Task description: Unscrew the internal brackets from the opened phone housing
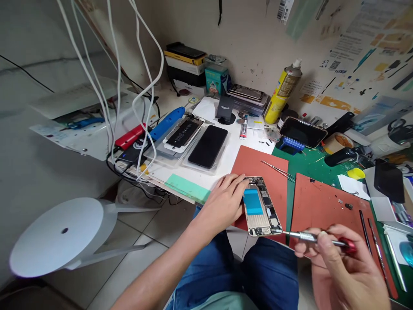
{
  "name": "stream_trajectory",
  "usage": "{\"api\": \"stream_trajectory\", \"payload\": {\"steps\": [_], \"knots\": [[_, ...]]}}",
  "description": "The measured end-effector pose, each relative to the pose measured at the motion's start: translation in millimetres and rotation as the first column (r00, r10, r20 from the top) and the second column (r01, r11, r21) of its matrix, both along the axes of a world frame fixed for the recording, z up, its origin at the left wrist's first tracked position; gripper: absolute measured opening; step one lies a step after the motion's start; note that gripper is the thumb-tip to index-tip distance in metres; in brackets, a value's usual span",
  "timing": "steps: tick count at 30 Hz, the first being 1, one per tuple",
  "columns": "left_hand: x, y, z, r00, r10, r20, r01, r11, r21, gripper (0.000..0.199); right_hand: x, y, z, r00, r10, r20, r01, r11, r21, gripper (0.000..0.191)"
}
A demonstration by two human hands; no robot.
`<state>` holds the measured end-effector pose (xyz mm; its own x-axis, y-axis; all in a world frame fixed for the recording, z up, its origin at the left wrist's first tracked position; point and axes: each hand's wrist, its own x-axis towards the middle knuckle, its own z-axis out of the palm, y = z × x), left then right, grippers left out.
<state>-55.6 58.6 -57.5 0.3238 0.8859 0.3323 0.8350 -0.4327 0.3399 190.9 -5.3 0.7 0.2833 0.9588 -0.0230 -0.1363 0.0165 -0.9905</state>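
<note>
An opened phone housing point(263, 206) with exposed boards and a blue adhesive strip point(253, 201) lies at the near edge of a reddish-brown mat point(271, 161). My left hand point(226, 200) grips its upper left side, fingers over the edge. In my right hand point(342, 262) is a silver screwdriver point(308, 236) with a red end, held between thumb and fingers. Its tip points left and meets the housing's lower right corner. Tweezers point(278, 170) rest on the mat beyond the housing.
A black phone point(208, 146) and a detached screen assembly point(183, 134) lie on trays at the back left. White cables point(118, 77) hang at the left. A yellow spray can point(284, 92) stands behind. Small parts and tools lie on the right mat point(322, 211).
</note>
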Motion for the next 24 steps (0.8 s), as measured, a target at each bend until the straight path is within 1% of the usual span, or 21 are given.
{"api": "stream_trajectory", "payload": {"steps": [2,3,5,8,10,12,16,21,24], "knots": [[-1.3,-2.6,-2.8,0.998,0.010,0.056,-0.010,1.000,-0.001,0.048,-4.8,8.7,10.0,0.988,-0.084,0.126,0.069,0.991,0.118,0.029],[-1.9,-3.2,-4.4,0.996,0.016,0.086,-0.016,1.000,-0.006,0.049,-8.0,12.6,13.3,0.977,-0.101,0.189,0.068,0.983,0.172,0.029],[-3.1,-3.3,-7.1,0.990,0.030,0.139,-0.027,0.999,-0.024,0.053,-14.0,19.4,15.8,0.950,-0.086,0.301,0.005,0.966,0.260,0.029],[-4.2,-2.1,-7.9,0.985,0.037,0.171,-0.029,0.998,-0.048,0.060,-19.3,28.0,10.5,0.911,0.000,0.412,-0.158,0.924,0.350,0.027],[-4.4,-1.2,-6.4,0.985,0.031,0.167,-0.022,0.998,-0.053,0.063,-20.1,33.2,5.0,0.890,0.037,0.455,-0.228,0.899,0.373,0.031],[-4.3,-0.7,-4.5,0.988,0.024,0.154,-0.015,0.998,-0.059,0.063,-19.7,37.5,0.8,0.877,0.048,0.478,-0.256,0.889,0.380,0.036],[-3.9,-0.4,-2.4,0.992,0.022,0.121,-0.014,0.997,-0.074,0.063,-18.1,41.4,-3.2,0.877,0.028,0.480,-0.245,0.885,0.396,0.039],[-2.9,0.5,-1.2,0.996,0.028,0.083,-0.021,0.996,-0.088,0.060,-16.9,40.1,-7.5,0.875,0.010,0.484,-0.229,0.889,0.396,0.042],[-2.4,1.2,-0.3,0.998,0.032,0.055,-0.026,0.994,-0.109,0.059,-16.8,41.3,-8.2,0.850,-0.017,0.527,-0.248,0.869,0.428,0.044]]}}
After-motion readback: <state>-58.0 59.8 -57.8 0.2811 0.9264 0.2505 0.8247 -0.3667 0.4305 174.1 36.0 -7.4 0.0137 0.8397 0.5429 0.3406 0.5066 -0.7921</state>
